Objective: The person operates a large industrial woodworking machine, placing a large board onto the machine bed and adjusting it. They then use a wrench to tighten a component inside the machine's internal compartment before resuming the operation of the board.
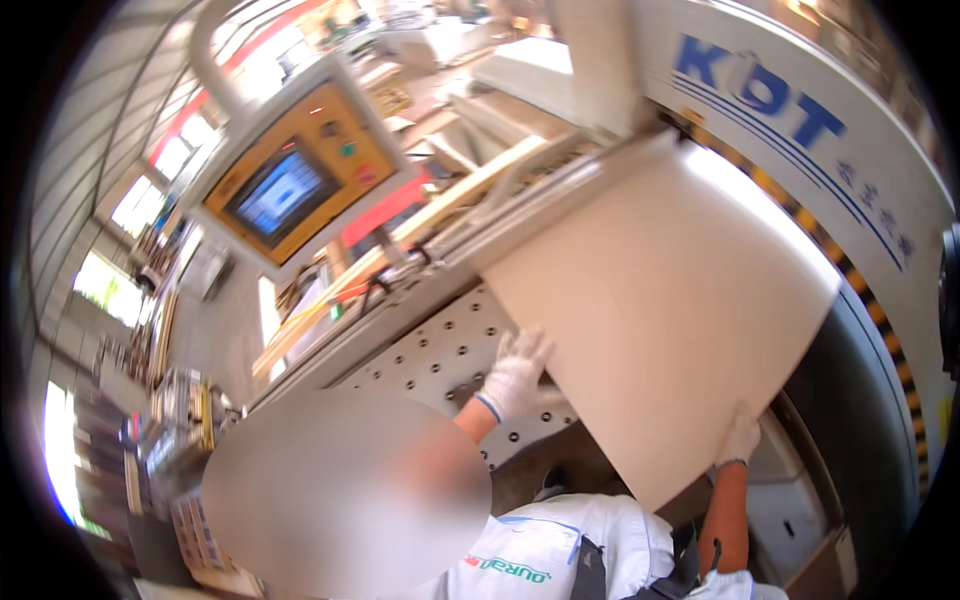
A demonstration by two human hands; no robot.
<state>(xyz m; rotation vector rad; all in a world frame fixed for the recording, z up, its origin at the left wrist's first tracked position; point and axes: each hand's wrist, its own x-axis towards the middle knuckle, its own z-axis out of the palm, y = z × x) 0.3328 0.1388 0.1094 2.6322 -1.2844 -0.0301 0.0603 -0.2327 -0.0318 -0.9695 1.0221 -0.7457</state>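
Observation:
A large beige board (pixel 670 320) lies flat, reaching under the beam of a big machine. My left hand (pixel 517 376), in a white glove with a blue cuff edge, is at the board's left edge with its fingers apart. At the near right edge, my right hand (pixel 738 440), also in a white glove, holds the board, its fingers partly hidden. Under my left hand shows a pale machine table (pixel 430 350) dotted with dark round holes.
An orange control panel (pixel 300 175) with a lit screen hangs at upper left. The white machine beam (pixel 800 120) with a black and yellow striped edge crosses the upper right. A metal fence rail (pixel 440 268) runs along the table's far side. A blurred oval covers the lower left.

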